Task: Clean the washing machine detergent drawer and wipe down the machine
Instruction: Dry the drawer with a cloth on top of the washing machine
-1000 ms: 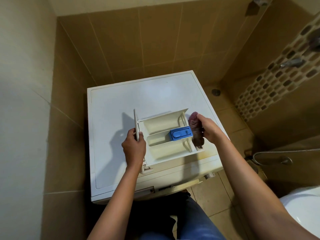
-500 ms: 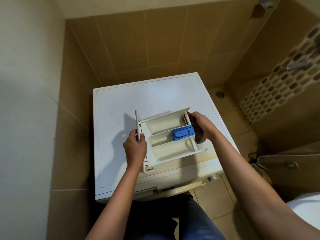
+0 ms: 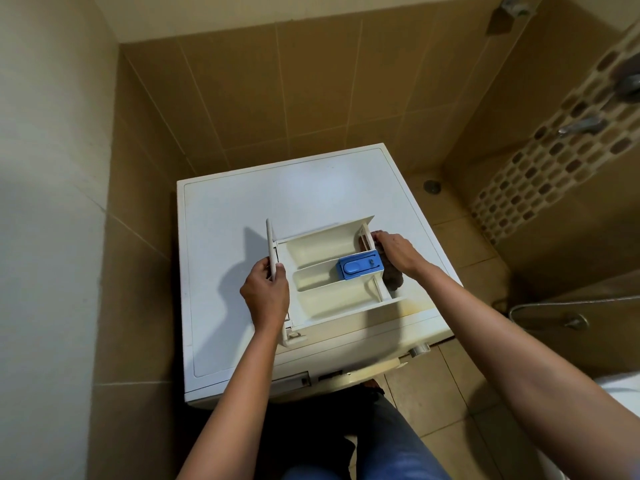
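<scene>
Left grip (image 3: 265, 296) is closed around the upright front panel of the detergent drawer, fingers curled over the panel's edge. Right grip (image 3: 398, 251) clutches a dark brown cloth and presses it against the drawer's opposite end. Both bare forearms reach in from the bottom of the view.

Beneath both grips is a white washing machine (image 3: 311, 188), seen from above and standing in a corner of tan wall tiles. A yellowish stain marks its flat top just below the right grip, near the front edge.

The detergent drawer (image 3: 322, 299) lies on the machine top between the two grips, open side up. It is cream coloured and divided into three long compartments. Its front panel stands on edge inside the left grip, and its far end meets the cloth.

The cloth (image 3: 393, 277) is bunched and mostly hidden under the right grip. A lump of it shows below that grip, and a little shows through the drawer's open end frame.

A blue insert (image 3: 360, 267) sits in the middle compartment, just left of the right grip and beside the cloth.

Beyond the right grip, a small round drain (image 3: 432, 186) is set in the tan floor tiles
</scene>
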Demonstrator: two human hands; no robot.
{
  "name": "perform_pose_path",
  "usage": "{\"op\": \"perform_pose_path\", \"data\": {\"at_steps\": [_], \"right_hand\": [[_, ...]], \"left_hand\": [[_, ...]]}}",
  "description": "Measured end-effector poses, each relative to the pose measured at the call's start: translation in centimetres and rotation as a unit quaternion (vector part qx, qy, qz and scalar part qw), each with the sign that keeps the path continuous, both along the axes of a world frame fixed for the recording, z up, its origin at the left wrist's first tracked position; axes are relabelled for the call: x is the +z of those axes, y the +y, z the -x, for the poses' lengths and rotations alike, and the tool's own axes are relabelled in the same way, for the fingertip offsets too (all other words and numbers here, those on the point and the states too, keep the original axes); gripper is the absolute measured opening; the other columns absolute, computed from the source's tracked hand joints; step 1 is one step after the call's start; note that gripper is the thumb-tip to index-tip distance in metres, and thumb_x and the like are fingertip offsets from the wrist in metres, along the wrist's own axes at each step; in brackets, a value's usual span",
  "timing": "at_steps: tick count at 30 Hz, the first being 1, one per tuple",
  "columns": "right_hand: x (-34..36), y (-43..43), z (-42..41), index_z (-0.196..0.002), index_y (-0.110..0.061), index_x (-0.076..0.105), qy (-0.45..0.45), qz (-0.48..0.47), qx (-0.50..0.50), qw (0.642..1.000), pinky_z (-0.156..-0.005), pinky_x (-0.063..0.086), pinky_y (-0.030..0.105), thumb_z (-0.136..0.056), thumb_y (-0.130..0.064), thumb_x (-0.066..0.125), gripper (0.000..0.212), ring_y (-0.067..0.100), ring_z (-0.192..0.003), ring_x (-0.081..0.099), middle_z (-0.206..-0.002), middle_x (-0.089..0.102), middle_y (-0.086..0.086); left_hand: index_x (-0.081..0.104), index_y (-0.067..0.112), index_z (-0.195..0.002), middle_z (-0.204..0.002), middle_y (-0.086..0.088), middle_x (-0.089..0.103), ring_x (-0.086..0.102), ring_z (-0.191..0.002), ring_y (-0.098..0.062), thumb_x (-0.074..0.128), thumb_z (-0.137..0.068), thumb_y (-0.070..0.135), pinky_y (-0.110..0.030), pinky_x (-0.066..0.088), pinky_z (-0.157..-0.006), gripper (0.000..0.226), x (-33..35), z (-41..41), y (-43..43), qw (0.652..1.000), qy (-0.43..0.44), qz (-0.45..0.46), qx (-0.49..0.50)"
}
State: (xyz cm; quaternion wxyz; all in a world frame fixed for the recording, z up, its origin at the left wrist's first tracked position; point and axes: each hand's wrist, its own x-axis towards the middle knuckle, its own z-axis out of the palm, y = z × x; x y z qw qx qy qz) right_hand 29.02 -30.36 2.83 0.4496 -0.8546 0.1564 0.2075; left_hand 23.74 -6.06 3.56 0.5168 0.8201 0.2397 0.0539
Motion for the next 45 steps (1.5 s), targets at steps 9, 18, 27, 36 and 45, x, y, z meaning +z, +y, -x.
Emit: {"op": "perform_pose_path", "data": {"at_steps": [9,18,27,36,45], "right_hand": [[-0.6,-0.9,0.4,-0.088,-0.013,0.047,0.004,-0.069,-0.003,0.998,-0.074,0.038,0.036,-0.09,-0.05,0.027,0.042,0.023,-0.08,0.047,-0.089,0.053,0.012],[-0.7,-0.1,0.7,-0.081,-0.015,0.043,-0.041,-0.142,-0.032,0.989,-0.057,0.032,0.027,-0.097,-0.02,0.036,0.019,0.014,-0.063,0.037,-0.07,0.039,0.003],[-1.9,-2.1,5.1,-0.1,-0.01,0.066,-0.064,-0.198,-0.135,0.969,-0.076,0.051,0.033,-0.101,-0.041,0.034,0.044,0.021,-0.092,0.064,-0.102,0.068,0.013],[-1.0,-3.1,5.3,-0.11,-0.01,0.064,0.004,-0.123,-0.026,0.992,-0.087,0.049,0.035,-0.101,-0.046,0.032,0.049,0.02,-0.096,0.065,-0.105,0.069,0.009],[-3.0,-2.2,3.6,-0.134,-0.023,0.053,0.103,-0.089,0.0,0.991,-0.113,0.031,0.038,-0.09,-0.064,0.036,0.063,0.019,-0.127,0.046,-0.138,0.05,-0.001]], "left_hand": [[0.059,0.02,-0.08,-0.072,-0.002,0.06,0.052,-0.067,-0.017,0.055,-0.092,0.013,-0.018,0.039,-0.058,0.014,-0.2,0.0,1.7,0.999,0.008,-0.006,-0.049],[0.065,0.009,-0.084,-0.064,0.002,0.055,0.047,-0.06,-0.017,0.052,-0.092,0.014,-0.026,0.036,-0.06,0.016,-0.3,0.2,1.0,1.0,0.017,0.011,0.01],[0.059,0.006,-0.076,-0.068,-0.007,0.059,0.053,-0.068,-0.028,0.051,-0.09,0.018,-0.034,0.045,-0.065,0.02,-1.8,0.5,2.8,0.997,0.039,0.022,0.062],[0.065,0.007,-0.103,-0.085,-0.004,0.065,0.057,-0.076,-0.022,0.051,-0.092,0.013,-0.025,0.039,-0.067,0.019,-0.2,-0.4,-0.9,0.998,0.032,-0.004,0.055],[0.059,0.003,-0.113,-0.097,-0.014,0.069,0.064,-0.09,-0.035,0.051,-0.093,0.014,-0.039,0.051,-0.079,0.024,0.0,-1.1,-3.7,0.997,0.043,-0.034,0.055]]}}
